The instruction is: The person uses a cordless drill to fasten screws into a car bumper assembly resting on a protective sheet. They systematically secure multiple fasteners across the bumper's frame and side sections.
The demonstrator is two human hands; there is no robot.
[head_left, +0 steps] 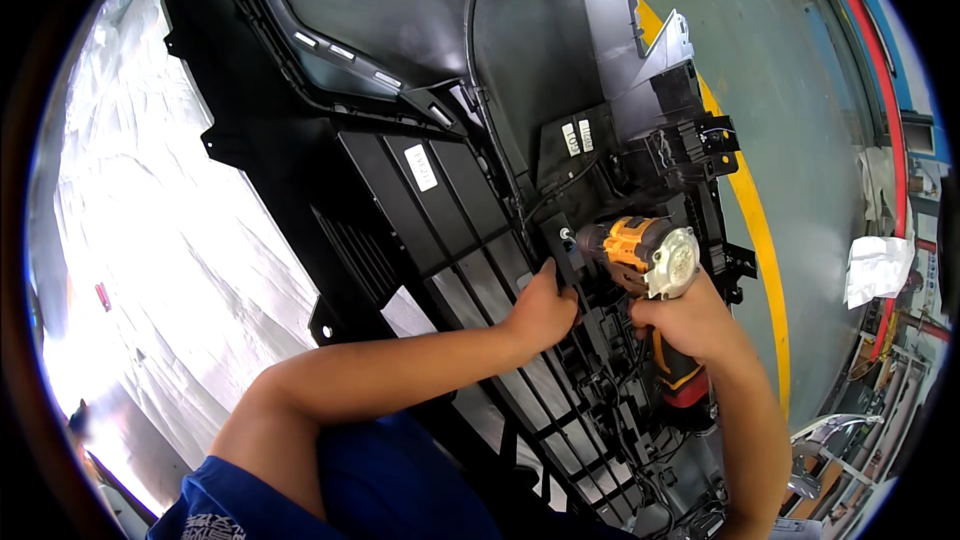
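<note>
A yellow-and-black cordless drill [634,242] with a red-and-black battery at its base is in my right hand [690,318], fingers wrapped round its grip. The drill's nose points left, its bit end at a small bright screw head or socket tip [567,235] on a black plastic bracket [566,258]. Just below that spot, my left hand [540,310] is closed on the bracket's lower edge, thumb up along it; its other fingers are partly hidden. Both sit over a large black moulded panel [400,210] with ribs and a grid, and a black cable [470,30] runs down it.
Silver wrinkled sheeting [140,200] spreads on the left. Black brackets [712,145] jut from the panel's right edge. Beyond lie a yellow floor line [757,220], a red pipe [880,60], a hanging white sheet [878,270] and a metal rack [850,460].
</note>
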